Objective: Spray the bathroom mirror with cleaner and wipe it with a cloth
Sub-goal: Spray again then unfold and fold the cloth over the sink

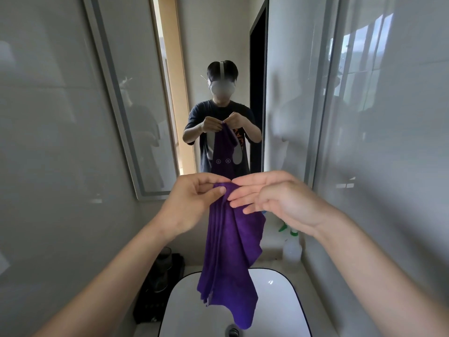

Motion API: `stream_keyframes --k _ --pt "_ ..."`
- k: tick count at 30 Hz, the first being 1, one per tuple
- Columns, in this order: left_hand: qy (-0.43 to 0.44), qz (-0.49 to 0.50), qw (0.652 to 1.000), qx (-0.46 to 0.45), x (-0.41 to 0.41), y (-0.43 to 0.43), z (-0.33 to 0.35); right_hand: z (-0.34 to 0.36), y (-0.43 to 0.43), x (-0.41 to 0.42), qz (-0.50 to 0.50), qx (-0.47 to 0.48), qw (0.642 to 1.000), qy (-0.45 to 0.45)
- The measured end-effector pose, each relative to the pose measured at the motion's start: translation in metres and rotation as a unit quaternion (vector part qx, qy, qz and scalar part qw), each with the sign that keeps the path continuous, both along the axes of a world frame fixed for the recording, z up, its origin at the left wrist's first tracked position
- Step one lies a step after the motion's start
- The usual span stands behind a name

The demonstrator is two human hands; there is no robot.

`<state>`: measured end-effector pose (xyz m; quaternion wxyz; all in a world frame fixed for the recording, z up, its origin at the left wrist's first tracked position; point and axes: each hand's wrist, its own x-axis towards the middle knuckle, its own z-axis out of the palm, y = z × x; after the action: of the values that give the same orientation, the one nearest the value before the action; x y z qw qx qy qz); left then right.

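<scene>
A purple cloth (230, 251) hangs in long folds in front of the bathroom mirror (213, 69), its lower end over the white sink (274, 300). My left hand (194, 203) pinches the cloth's top edge between thumb and fingers. My right hand (274, 198) is beside it, fingers stretched out flat and touching the same top edge. A clear spray bottle (291, 249) with a green and white nozzle stands on the counter at the right, behind my right forearm. The mirror reflects a person holding the cloth up.
A black tray (158, 288) with a dark glass tumbler (164, 259) sits left of the sink. Glossy grey tiled walls close in on both sides. The sink drain (233, 332) shows at the bottom edge.
</scene>
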<state>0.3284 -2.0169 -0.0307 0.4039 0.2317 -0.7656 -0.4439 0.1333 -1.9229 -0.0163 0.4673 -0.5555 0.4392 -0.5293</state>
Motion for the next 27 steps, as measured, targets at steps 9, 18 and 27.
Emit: stream_keyframes --k 9,18,27 --pt "0.025 -0.034 0.999 0.033 0.001 0.000 0.001 -0.034 -0.014 -0.022 -0.097 -0.037 0.967 0.233" --pt "0.021 0.005 0.999 0.042 0.017 -0.010 0.005 -0.050 -0.021 -0.035 0.020 0.041 0.970 0.240" --pt "-0.028 0.078 0.996 0.043 0.023 -0.022 -0.008 -0.038 -0.029 -0.043 -0.086 -0.042 0.985 0.140"
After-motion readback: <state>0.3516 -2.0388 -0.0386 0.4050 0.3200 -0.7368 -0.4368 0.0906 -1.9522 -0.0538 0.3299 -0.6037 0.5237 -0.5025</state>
